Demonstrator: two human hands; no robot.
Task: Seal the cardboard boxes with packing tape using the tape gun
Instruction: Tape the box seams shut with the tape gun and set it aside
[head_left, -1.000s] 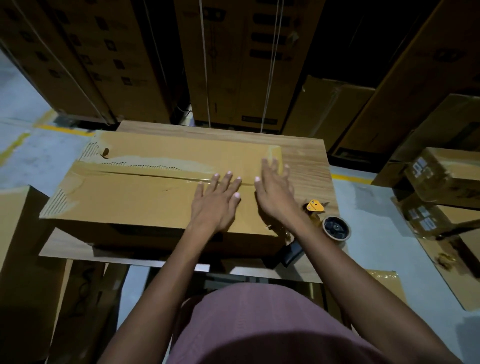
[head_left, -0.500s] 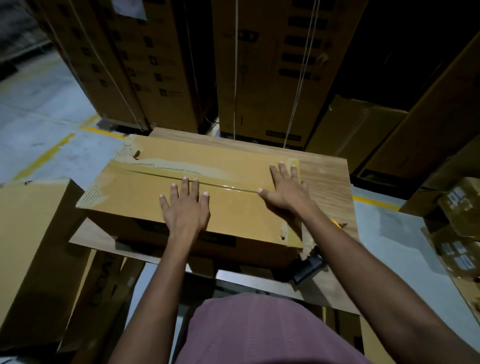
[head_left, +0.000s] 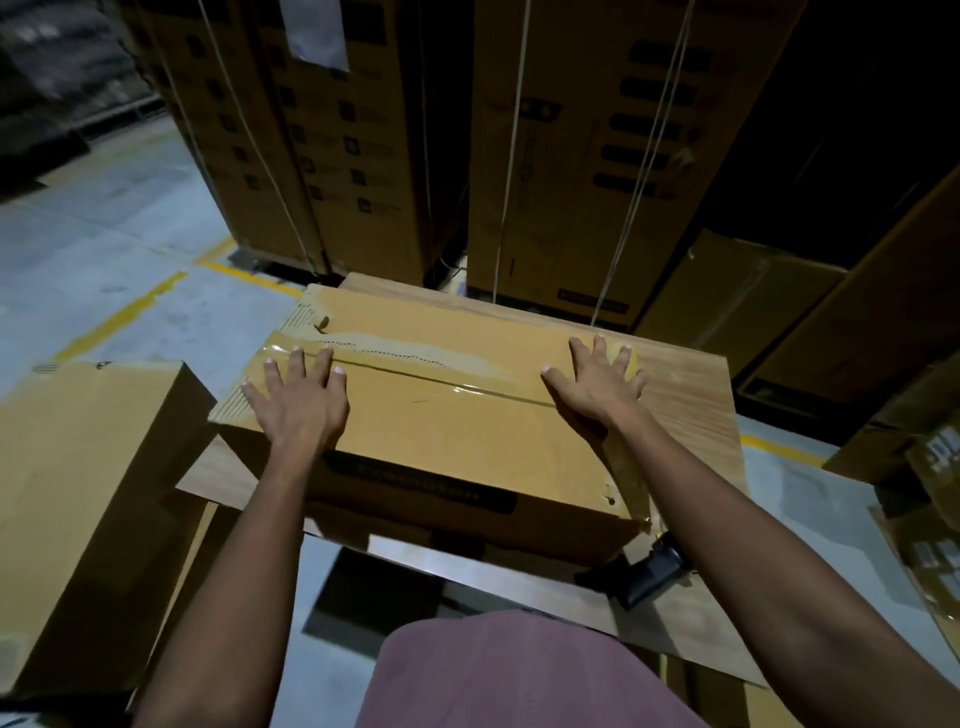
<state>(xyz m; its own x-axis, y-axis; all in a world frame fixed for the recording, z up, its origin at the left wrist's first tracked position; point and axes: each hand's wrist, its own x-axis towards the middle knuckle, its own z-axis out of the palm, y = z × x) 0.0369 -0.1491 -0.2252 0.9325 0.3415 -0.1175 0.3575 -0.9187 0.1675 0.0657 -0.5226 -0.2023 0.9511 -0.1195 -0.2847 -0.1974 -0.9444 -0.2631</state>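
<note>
Pressing flat with fingers spread, the left hand (head_left: 298, 402) is lying on the cardboard box (head_left: 441, 415) near its left end, the right hand (head_left: 597, 384) likewise at its right end; the tape gun (head_left: 652, 574) is lying on the desk (head_left: 691, 410), under the right forearm.

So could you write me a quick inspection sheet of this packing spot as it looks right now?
Surface: wood-grain tabletop, carrying the box.
Job's things: flat brown cardboard box, clear tape along its centre seam; black tape gun handle lying at the box's near right corner.
Clutter: another brown carton standing left of the table.
Hands: left hand and right hand, fingers spread, pressing flat on the box top.
Cables: nothing seen; pale straps bind the stacks behind.
Surroundings: tall stacked cartons, grey concrete floor with yellow lines.
</note>
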